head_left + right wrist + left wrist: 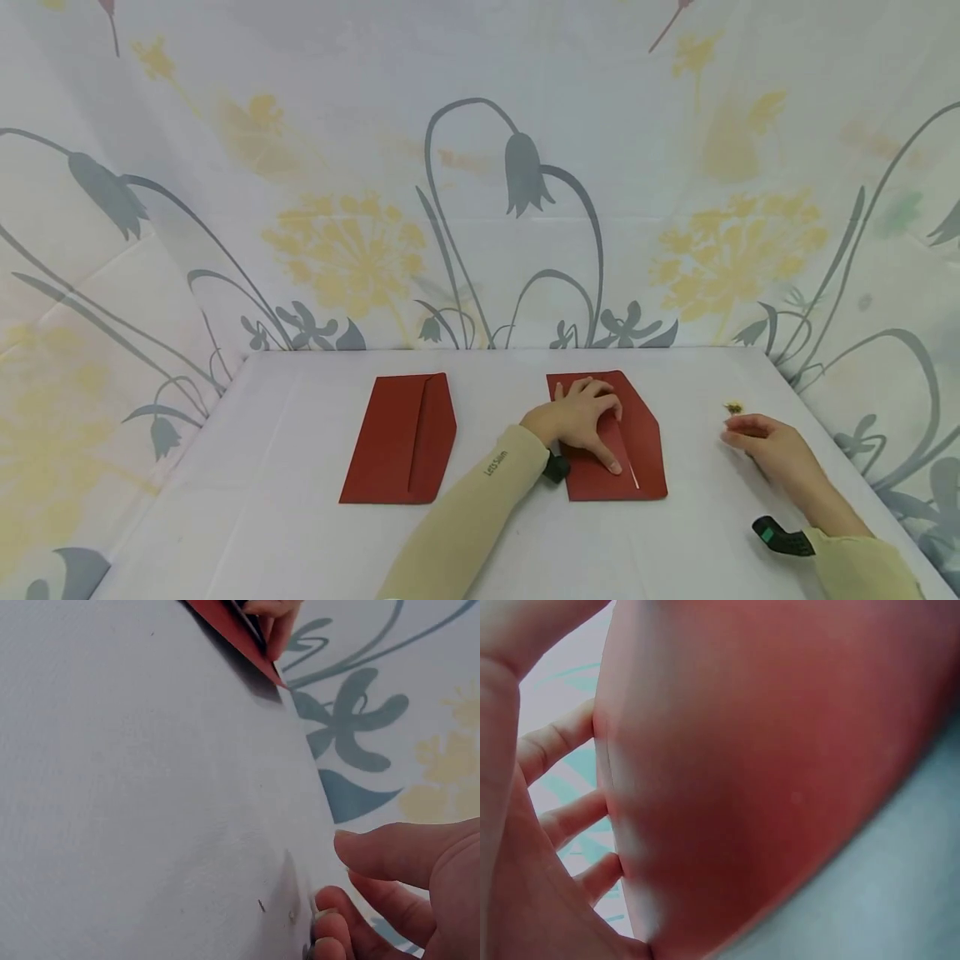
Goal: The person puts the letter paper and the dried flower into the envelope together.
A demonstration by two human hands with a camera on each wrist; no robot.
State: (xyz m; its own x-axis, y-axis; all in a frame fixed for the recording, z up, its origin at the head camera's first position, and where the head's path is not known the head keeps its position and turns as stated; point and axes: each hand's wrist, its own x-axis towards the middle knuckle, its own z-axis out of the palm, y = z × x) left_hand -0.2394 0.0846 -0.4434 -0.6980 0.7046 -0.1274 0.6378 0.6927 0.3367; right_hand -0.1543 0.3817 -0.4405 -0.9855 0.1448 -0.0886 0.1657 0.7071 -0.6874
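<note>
My left hand [581, 421] lies spread over a red envelope [648, 467] right of the table's middle. The envelope's flap points right, and the thumb and fingers rest apart along its pocket edge. In the left wrist view, fingertips touch the edge of the red paper [765, 765], which fills much of the view. Farther right, my right hand [776, 454] pinches a tiny yellow dried flower [733, 407] between thumb and fingers, with its head above the fingertips. In the right wrist view the bent fingers [394, 847] show, but the flower cannot be made out.
Another red envelope [386, 437] lies left of the left forearm, its flap also toward the right. White cloth covers the table [247, 467]. Behind it hangs a flower-patterned curtain [480, 250]. In the right wrist view, a small dark speck [262, 906] lies on the cloth.
</note>
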